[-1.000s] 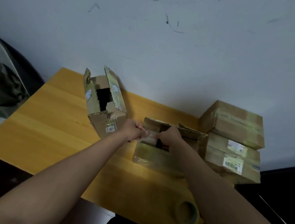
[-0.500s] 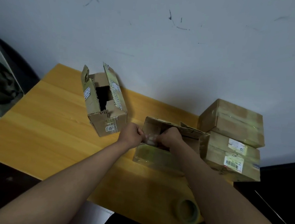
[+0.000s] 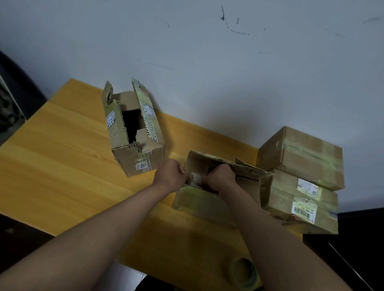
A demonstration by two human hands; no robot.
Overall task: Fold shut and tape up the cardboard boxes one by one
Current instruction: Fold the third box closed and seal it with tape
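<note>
- Fingers of left hand (image 3: pixel 172 174) and right hand (image 3: pixel 219 178) curl, pinching a small whitish scrap at the near rim of the middle box (image 3: pixel 204 203).
- Box long axis runs 9-to-3; both hands equally near.
- Count: four boxes; open box (image 3: pixel 137 150) at 10, two stacked at 3; one tape roll (image 3: pixel 244 273) at 5 on counter (image 3: pixel 59 158).

The fingertips of the left hand (image 3: pixel 171 174) and the right hand (image 3: pixel 221 178) are hidden behind a small pale thing (image 3: pixel 195 177) between them, perhaps a piece of tape; it is too blurred to tell. The right forearm covers part of the middle box (image 3: pixel 201 202) and one side of the tape roll (image 3: pixel 244 274) near the front edge of the tabletop (image 3: pixel 54 164). The printing on the labels (image 3: pixel 303 209) is too small to read
</note>
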